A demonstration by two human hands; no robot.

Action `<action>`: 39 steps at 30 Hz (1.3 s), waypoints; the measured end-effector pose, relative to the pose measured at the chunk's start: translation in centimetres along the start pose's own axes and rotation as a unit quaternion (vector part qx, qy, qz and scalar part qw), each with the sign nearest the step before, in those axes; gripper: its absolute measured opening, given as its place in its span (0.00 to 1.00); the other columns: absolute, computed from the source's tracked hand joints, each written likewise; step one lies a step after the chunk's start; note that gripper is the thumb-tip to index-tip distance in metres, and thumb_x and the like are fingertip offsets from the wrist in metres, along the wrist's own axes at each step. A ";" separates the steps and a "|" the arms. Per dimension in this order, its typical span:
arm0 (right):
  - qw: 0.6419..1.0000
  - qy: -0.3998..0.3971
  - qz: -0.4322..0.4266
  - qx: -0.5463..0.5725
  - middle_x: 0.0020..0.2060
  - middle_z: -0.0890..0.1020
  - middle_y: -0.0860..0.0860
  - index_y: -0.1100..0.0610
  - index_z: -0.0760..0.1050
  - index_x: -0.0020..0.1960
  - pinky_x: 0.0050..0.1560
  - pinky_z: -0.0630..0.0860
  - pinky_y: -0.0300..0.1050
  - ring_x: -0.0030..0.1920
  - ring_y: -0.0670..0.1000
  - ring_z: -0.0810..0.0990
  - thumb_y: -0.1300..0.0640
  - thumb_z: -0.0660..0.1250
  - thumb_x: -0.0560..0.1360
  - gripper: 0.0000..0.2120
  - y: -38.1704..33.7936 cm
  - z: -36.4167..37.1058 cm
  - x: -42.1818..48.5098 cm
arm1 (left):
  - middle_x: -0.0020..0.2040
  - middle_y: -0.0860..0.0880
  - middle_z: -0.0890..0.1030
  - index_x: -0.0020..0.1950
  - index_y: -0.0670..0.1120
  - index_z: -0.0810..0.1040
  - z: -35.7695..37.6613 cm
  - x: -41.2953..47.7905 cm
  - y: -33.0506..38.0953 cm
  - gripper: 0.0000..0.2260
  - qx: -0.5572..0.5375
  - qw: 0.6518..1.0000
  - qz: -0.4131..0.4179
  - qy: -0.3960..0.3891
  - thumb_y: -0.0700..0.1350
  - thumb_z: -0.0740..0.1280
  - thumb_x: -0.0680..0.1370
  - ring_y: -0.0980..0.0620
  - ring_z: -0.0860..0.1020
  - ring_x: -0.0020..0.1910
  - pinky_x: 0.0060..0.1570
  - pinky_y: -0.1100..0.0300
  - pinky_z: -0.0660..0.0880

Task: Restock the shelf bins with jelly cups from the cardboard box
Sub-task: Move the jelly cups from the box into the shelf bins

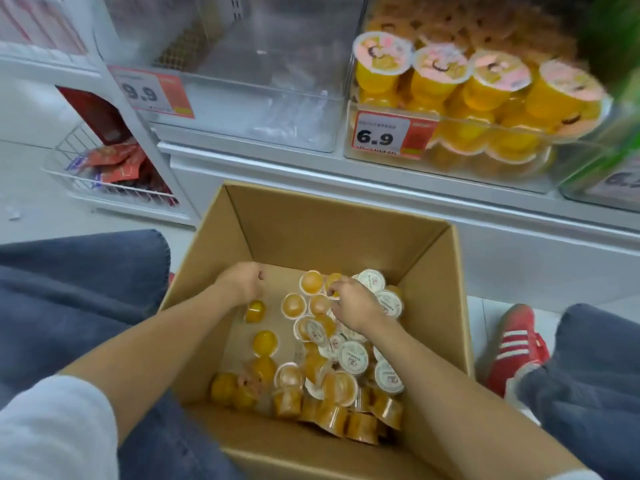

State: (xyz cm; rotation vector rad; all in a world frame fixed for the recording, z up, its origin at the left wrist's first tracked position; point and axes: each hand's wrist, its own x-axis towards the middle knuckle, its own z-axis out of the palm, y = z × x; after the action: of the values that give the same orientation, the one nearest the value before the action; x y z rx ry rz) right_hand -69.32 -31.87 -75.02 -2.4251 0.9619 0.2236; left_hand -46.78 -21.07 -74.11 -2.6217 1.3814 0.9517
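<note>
A: Where are the jelly cups [353, 356]?
B: Heaped in the cardboard box [311, 230] below the shelf [381, 188]. Right hand [353, 303] pinches a cup [333, 284]; left hand [242, 285] curls, grip unclear.
A: Nearby?
B: Bin [460, 171] of yellow cups [436, 77], price tag [379, 135], red shoe [512, 344].

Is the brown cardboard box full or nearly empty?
Nearly empty: the brown cardboard box holds only a loose bottom layer of small orange jelly cups, with bare cardboard floor showing.

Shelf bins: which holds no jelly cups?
The left clear plastic bin with the 9.9 price tag; the right 6.9 bin is packed with orange jelly cups.
</note>
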 end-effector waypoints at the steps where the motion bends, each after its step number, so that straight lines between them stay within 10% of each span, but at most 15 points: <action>1: 1.000 -0.019 -0.005 0.001 0.60 0.75 0.51 0.54 0.77 0.58 0.56 0.75 0.49 0.58 0.55 0.76 0.59 0.62 0.76 0.12 -0.3 1.5 0.7 | 0.49 0.49 0.80 0.46 0.50 0.74 1.1 0.7 -1.5 0.04 -0.010 1.000 -0.020 -0.014 0.44 0.67 0.74 0.48 0.78 0.49 0.48 0.59 0.74; 7: 0.986 -0.140 -0.073 -0.044 0.62 0.77 0.54 0.53 0.75 0.64 0.58 0.76 0.50 0.61 0.57 0.75 0.63 0.64 0.72 0.20 -3.3 10.3 4.1 | 0.68 0.39 0.73 0.71 0.39 0.69 7.7 5.5 -5.2 0.20 0.048 0.995 -0.034 -0.078 0.40 0.63 0.80 0.41 0.72 0.67 0.45 0.75 0.72; 9: 0.973 -0.182 -0.116 -0.084 0.63 0.75 0.54 0.52 0.73 0.66 0.59 0.75 0.51 0.63 0.57 0.74 0.62 0.64 0.72 0.23 -4.2 12.9 4.8 | 0.74 0.41 0.65 0.76 0.41 0.62 9.5 6.4 -5.2 0.27 0.016 0.997 -0.035 -0.066 0.40 0.66 0.78 0.44 0.64 0.73 0.60 0.74 0.67; 15: 0.949 -0.224 -0.188 -0.117 0.77 0.56 0.54 0.48 0.58 0.76 0.72 0.58 0.52 0.75 0.56 0.57 0.61 0.59 0.78 0.29 -5.3 16.4 5.3 | 0.75 0.44 0.62 0.76 0.45 0.62 12.6 7.8 -6.3 0.35 -0.061 0.993 -0.041 -0.090 0.46 0.73 0.73 0.46 0.62 0.74 0.72 0.58 0.60; 21: 0.967 -0.196 -0.150 -0.061 0.70 0.68 0.57 0.58 0.60 0.72 0.67 0.65 0.51 0.70 0.59 0.66 0.67 0.63 0.74 0.28 -5.5 17.5 5.8 | 0.69 0.42 0.63 0.71 0.47 0.67 13.6 7.6 -7.8 0.30 -0.092 0.989 -0.095 -0.071 0.40 0.73 0.70 0.42 0.70 0.67 0.69 0.57 0.64; 30: 0.991 0.045 -0.104 0.075 0.64 0.74 0.54 0.58 0.67 0.70 0.64 0.68 0.48 0.64 0.56 0.70 0.52 0.65 0.75 0.25 -4.2 7.7 4.3 | 0.44 0.49 0.78 0.52 0.49 0.72 6.4 3.5 -2.5 0.22 -0.208 0.975 -0.078 0.004 0.44 0.76 0.62 0.48 0.79 0.43 0.43 0.57 0.77; 39: 0.959 0.258 -0.080 0.083 0.65 0.70 0.53 0.58 0.66 0.72 0.60 0.70 0.46 0.62 0.53 0.72 0.50 0.61 0.79 0.24 -4.7 -11.9 -1.7 | 0.41 0.57 0.81 0.45 0.54 0.81 -8.7 -5.7 8.4 0.20 -0.204 0.945 0.126 0.221 0.64 0.72 0.61 0.56 0.79 0.42 0.42 0.59 0.75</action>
State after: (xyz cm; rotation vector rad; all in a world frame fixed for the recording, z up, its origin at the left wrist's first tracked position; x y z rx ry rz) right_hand -67.86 -34.16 -62.42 -2.4289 0.9384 -0.5530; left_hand -51.17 -24.57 -61.95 -3.1742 1.8245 0.7637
